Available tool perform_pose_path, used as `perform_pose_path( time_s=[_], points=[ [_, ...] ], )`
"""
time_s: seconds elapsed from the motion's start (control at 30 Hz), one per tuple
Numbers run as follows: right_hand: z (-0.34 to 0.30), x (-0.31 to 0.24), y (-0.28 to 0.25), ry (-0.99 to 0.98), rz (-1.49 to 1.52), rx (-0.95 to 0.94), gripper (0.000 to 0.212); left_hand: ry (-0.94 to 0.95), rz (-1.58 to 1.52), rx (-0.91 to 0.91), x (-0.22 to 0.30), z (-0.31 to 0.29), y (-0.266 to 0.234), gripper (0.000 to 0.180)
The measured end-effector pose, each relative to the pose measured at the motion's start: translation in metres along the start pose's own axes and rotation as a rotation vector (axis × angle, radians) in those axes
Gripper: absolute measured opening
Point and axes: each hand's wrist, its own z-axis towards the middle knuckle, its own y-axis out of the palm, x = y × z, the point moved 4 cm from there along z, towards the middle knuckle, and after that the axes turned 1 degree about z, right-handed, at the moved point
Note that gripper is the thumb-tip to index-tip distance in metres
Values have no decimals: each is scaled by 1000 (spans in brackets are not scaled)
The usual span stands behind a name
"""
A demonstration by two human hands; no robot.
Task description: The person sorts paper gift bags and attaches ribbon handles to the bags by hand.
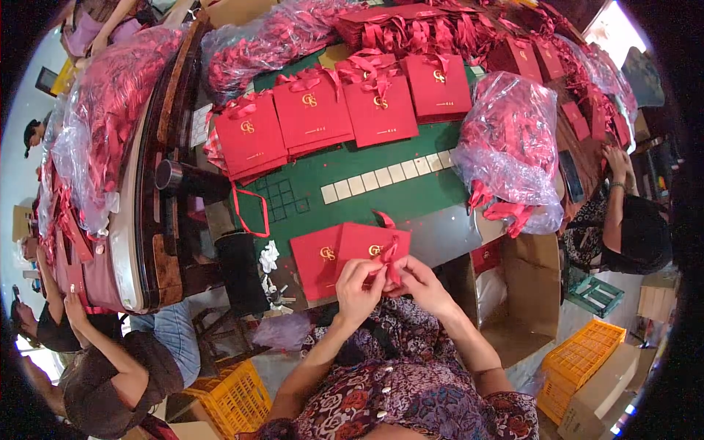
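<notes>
A red paper gift bag (374, 238) with a gold emblem lies at the near edge of the table, partly over a second red bag (314, 268). Over the front bag's near side, my left hand (359, 287) pinches a red ribbon (392, 258). On the other side of that ribbon, my right hand (422, 286) has its fingers closed on it too. Ribbon loops rise between the two hands, and one end curls up beyond the bag's far edge. Fingers hide part of the ribbon.
Stacks of red gift bags (312, 110) stand across the green table mat (293, 183). A clear plastic sack of red ribbons (510, 139) sits to the right, above a cardboard box (521, 293). A dark cylinder (187, 180) is left. Co-workers sit on both sides.
</notes>
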Motion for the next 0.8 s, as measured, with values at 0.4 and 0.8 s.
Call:
perform_pose_path(
  time_s=[0.4,0.8],
  points=[
    [11,-7,8,-323,-293,182,15,135,65,-64,12,-8,-1,19],
    [-7,-37,-1,-371,-459,293,15,-36,307,-13,-14,-2,-33,28]
  ],
)
